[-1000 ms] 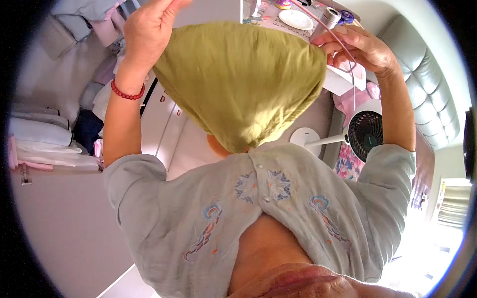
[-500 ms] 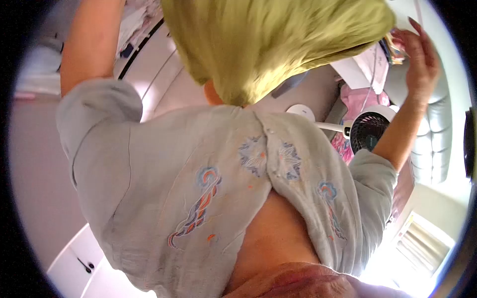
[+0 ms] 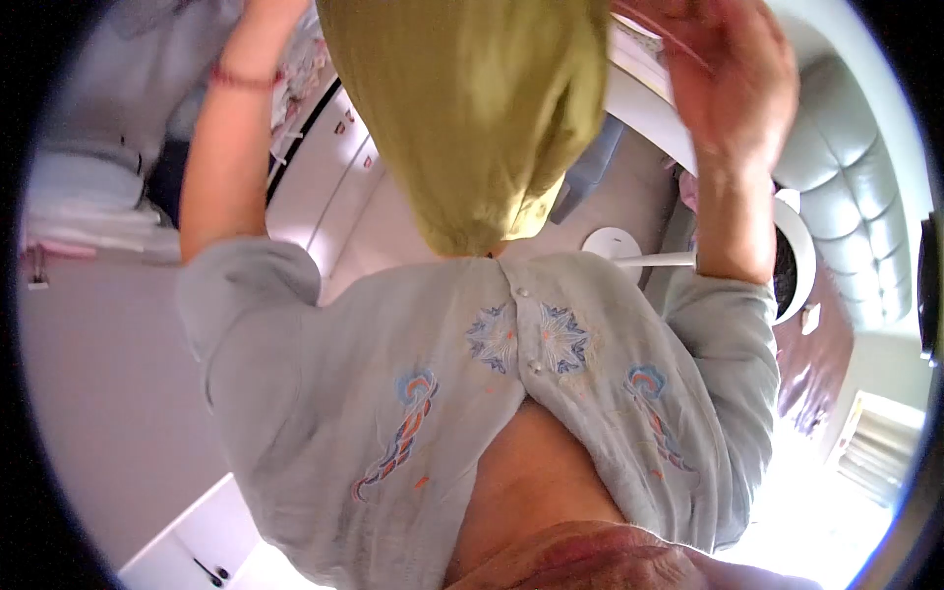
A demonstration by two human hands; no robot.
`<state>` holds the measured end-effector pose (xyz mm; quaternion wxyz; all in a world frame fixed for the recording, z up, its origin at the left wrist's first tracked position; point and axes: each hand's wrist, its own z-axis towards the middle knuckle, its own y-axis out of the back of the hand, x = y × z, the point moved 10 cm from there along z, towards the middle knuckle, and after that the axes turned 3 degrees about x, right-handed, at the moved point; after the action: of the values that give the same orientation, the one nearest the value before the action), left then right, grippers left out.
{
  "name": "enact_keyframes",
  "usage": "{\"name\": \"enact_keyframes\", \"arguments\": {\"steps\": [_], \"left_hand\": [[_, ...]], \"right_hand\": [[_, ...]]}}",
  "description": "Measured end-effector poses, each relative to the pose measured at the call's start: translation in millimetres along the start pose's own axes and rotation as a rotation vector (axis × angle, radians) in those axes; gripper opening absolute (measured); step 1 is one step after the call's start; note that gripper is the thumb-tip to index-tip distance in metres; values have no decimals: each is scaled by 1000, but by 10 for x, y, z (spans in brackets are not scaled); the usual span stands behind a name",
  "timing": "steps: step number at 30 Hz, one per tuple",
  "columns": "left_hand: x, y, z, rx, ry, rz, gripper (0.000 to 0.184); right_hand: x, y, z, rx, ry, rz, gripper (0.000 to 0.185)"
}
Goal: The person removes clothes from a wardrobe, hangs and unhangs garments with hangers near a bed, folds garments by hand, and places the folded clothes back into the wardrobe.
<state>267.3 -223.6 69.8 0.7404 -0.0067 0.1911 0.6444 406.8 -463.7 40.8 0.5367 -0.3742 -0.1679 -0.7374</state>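
Note:
An olive-green cloth (image 3: 472,118) hangs in front of me from the top edge. Its lower end narrows close to the buttoned front of my grey embroidered shirt (image 3: 393,344). My left hand (image 3: 279,8) is mostly cut off at the top, left of the cloth; a red bracelet (image 3: 246,77) circles that wrist, and the fingers are out of view. My right hand (image 3: 737,84) is raised to the right of the cloth, somewhat blurred. Its fingers reach up and left, apart from the cloth's visible edge, with nothing plainly held.
A white standing fan (image 3: 795,256) with a round base (image 3: 610,243) stands on the right. Behind it is a pale tufted headboard (image 3: 836,167). Piled fabrics (image 3: 88,197) lie at the left. Low white drawers (image 3: 334,167) and a blue-grey object (image 3: 590,167) show beyond the cloth.
The cloth's right side has swung leftward and the cloth now hangs narrower. My right hand has moved left and nearer. My left forearm has shifted right, bringing the bracelet into view.

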Motion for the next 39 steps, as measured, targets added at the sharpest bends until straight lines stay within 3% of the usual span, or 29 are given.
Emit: {"name": "enact_keyframes", "arguments": {"steps": [2, 3, 5, 6, 7, 8, 9, 10, 12, 13, 14, 16, 17, 18, 19, 20, 22, 23, 24, 26, 27, 32, 34, 36, 38, 39], "left_hand": [[-355, -74, -249, 103, 43, -15, 27], [-455, -173, -361, 191, 114, -11, 28], [-623, -359, -471, 277, 84, -168, 30], [-772, -387, -591, 326, 79, -305, 33], [-823, -423, -600, 345, 85, -309, 33], [-901, -473, -618, 413, 135, -357, 29], [-914, -537, -624, 479, 183, -400, 27], [-898, -528, -605, 489, 176, -389, 27], [-809, -506, -630, 628, 43, -105, 50], [-691, -519, -696, 817, 70, -38, 66], [-635, -475, -673, 832, 61, -33, 66], [-370, -398, -667, 684, 694, -472, 60], [-382, -375, -626, 704, 693, -471, 60], [-468, -406, -603, 739, 722, -731, 59], [-617, -467, -588, 762, 749, -989, 58], [-652, -495, -623, 771, 755, -983, 58], [-730, -494, -556, 747, 492, -287, 44], [-674, -459, -570, 692, 607, -203, 39], [-673, -431, -541, 697, 613, -191, 39], [-437, -308, -648, 603, 969, -376, 36], [-405, -266, -662, 554, 1045, -443, 33], [-325, -170, -621, 513, 977, -536, 24], [-337, -152, -595, 470, 968, -579, 22], [-369, -144, -602, 451, 938, -564, 21], [-418, -167, -594, 398, 932, -558, 21], [-414, -193, -590, 386, 920, -567, 20]], "right_hand": [[-281, 60, 120, -41, -70, 199, 32], [-311, 45, 146, -170, -27, 188, 29], [-424, -42, 291, -81, -110, 49, 28], [-339, -146, 251, -34, 248, -404, 27], [-454, -223, 320, -51, 53, 27, 26], [-357, -359, 240, -24, 110, 15, 23], [-592, -412, 252, -138, 15, 427, 22], [-624, -429, 247, -165, -6, 319, 22], [-496, -522, 171, -106, 73, 307, 23], [-469, -530, 230, -187, 251, 104, 24], [-576, -559, 214, -68, 220, 129, 30], [-718, -634, 85, -284, 211, -25, 19], [-740, -723, 1, -251, 218, -4, 19], [-783, -806, -67, -215, 223, 18, 18], [-599, -817, -190, -384, 459, -215, 12], [-679, -891, -225, -394, 455, -210, 12], [-630, -967, -287, -413, 458, -200, 15], [-631, -1009, -283, -445, 477, -222, 16], [-623, -1009, -269, -450, 470, -210, 16], [-556, -1128, -249, -343, 525, -257, 17], [-635, -1249, -178, -197, 444, -273, 20], [-649, -1040, -406, -60, 664, -154, 30], [-673, -905, -622, 61, 726, -441, 40], [-989, -588, -539, 35, 445, -650, 53], [-1274, -261, -487, -135, 196, -873, 54], [-1347, -221, -493, -126, 209, -864, 54]]}}
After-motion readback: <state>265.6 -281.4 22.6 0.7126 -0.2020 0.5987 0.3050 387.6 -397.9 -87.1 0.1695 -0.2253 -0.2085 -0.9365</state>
